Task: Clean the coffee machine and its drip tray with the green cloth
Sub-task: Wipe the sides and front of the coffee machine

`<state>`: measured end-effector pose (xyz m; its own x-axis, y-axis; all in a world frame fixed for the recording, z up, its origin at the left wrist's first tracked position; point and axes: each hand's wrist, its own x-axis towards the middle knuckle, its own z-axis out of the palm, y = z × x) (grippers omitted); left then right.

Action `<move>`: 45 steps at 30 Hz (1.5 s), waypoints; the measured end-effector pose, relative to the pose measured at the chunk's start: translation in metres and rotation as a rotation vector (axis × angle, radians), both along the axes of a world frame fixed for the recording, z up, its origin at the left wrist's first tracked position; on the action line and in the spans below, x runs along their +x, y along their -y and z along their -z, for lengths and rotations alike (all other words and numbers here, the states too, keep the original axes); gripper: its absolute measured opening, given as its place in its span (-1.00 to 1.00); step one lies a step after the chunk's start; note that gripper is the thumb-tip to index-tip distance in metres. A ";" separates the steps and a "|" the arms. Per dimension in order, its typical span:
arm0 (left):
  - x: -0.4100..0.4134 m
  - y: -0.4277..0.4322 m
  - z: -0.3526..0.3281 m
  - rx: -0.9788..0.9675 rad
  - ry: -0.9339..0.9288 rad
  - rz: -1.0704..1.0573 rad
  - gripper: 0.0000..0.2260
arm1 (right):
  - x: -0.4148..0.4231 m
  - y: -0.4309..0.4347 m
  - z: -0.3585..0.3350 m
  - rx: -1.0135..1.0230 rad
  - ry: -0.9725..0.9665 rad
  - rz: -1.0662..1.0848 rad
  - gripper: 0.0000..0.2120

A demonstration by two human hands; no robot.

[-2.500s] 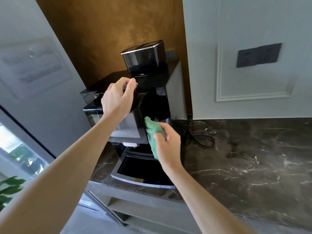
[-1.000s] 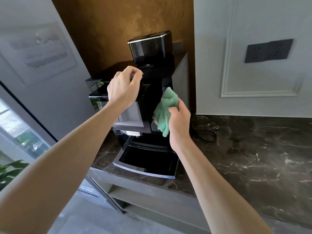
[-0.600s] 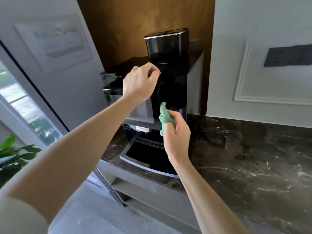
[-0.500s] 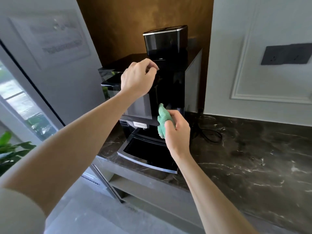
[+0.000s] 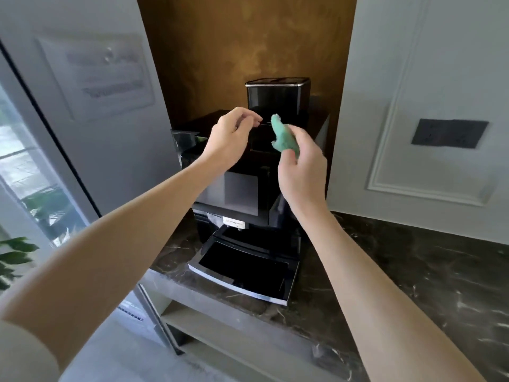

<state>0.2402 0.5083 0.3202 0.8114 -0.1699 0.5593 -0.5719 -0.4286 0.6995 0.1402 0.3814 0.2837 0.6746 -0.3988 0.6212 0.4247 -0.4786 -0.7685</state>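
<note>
Dark veined marble countertop (image 5: 413, 271) carried the black coffee machine (image 5: 248, 188), backed by a brown wall panel (image 5: 248, 37). Right hand (image 5: 303, 166) was raised in front of the machine's upper part. Its fingers and thumb were curled round the green cloth (image 5: 283, 135), which was bunched, its free end sticking up past the fingertips toward the bean hopper (image 5: 276, 96). Whether the cloth touched the machine could not be told. Left hand (image 5: 228, 142) was level with the right, its fingertips just beside the cloth's tip but apart from it; fingers curled in, forefinger tip close to the thumb, nothing visibly held. Contact of these fingers with the machine top: could not be told. Drip tray (image 5: 242, 274) sat well below both sets of fingers, projecting forward from the machine's base, untouched. Grey screen (image 5: 228, 193) lay below the left wrist. Dark wall sockets (image 5: 449, 133) were well apart from the right-hand fingers, on the white wall
</note>
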 end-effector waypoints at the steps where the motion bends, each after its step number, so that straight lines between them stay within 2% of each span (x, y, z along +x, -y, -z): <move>1: 0.002 -0.008 -0.005 -0.081 0.007 -0.023 -0.75 | 0.011 -0.009 -0.004 -0.150 0.011 0.029 -0.60; 3: 0.008 -0.023 -0.012 -0.160 0.006 -0.049 -0.75 | 0.026 -0.025 -0.004 -0.374 -0.006 0.124 -0.61; 5: 0.017 -0.042 -0.012 -0.141 -0.010 -0.013 -0.74 | 0.035 -0.043 0.002 -0.557 0.021 0.273 -0.70; 7: 0.030 -0.067 -0.007 -0.103 -0.017 0.041 -0.73 | 0.042 -0.059 0.006 -0.702 0.041 0.390 -0.75; 9: 0.044 -0.088 0.000 -0.093 -0.021 0.095 -0.71 | 0.047 -0.070 0.000 -0.803 -0.013 0.448 -0.70; 14: 0.096 -0.135 0.017 -0.171 -0.056 0.131 -0.69 | 0.083 -0.140 -0.006 -0.912 -0.099 0.440 -0.71; 16: 0.110 -0.146 0.025 -0.179 -0.064 0.165 -0.69 | 0.098 -0.164 -0.003 -0.895 -0.132 0.468 -0.72; 21: 0.144 -0.183 0.039 -0.170 -0.107 0.401 -0.72 | 0.130 -0.218 -0.002 -0.884 -0.131 0.493 -0.67; 22: 0.146 -0.186 0.041 -0.166 -0.138 0.466 -0.69 | 0.135 -0.225 -0.006 -0.864 -0.170 0.469 -0.67; 24: 0.145 -0.192 0.042 -0.246 -0.339 0.627 -0.60 | 0.148 -0.231 -0.018 -0.756 -0.298 0.412 -0.67; 26: 0.148 -0.192 0.042 -0.321 -0.531 0.749 -0.45 | 0.154 -0.228 -0.040 -0.497 -0.357 0.322 -0.69; 27: 0.150 -0.194 0.042 -0.329 -0.530 0.809 -0.43 | 0.155 -0.225 -0.050 -0.321 -0.359 0.275 -0.72; 29: 0.152 -0.195 0.041 -0.314 -0.431 0.913 -0.61 | 0.152 -0.218 -0.062 -0.009 -0.399 0.177 -0.73; 31: 0.154 -0.193 0.039 -0.333 -0.358 0.972 -0.75 | 0.148 -0.211 -0.068 0.161 -0.423 0.101 -0.74; 33: 0.158 -0.189 0.040 -0.407 -0.322 0.961 -0.77 | 0.145 -0.203 -0.070 0.187 -0.415 0.093 -0.81; 34: 0.160 -0.188 0.041 -0.470 -0.312 0.922 -0.77 | 0.145 -0.195 -0.071 0.130 -0.418 0.152 -0.82; 36: 0.167 -0.189 0.044 -0.639 -0.312 0.760 -0.74 | 0.144 -0.178 -0.068 -0.080 -0.433 0.364 -0.81; 38: 0.176 -0.192 0.052 -0.727 -0.250 0.552 -0.74 | 0.144 -0.162 -0.060 -0.284 -0.473 0.527 -0.81; 41: 0.171 -0.192 0.071 -0.612 -0.136 0.362 -0.78 | 0.156 -0.147 -0.045 -0.510 -0.561 0.586 -0.77; 45: 0.141 -0.171 0.097 -0.478 -0.099 0.338 -0.72 | 0.167 -0.146 -0.041 -0.651 -0.637 0.615 -0.63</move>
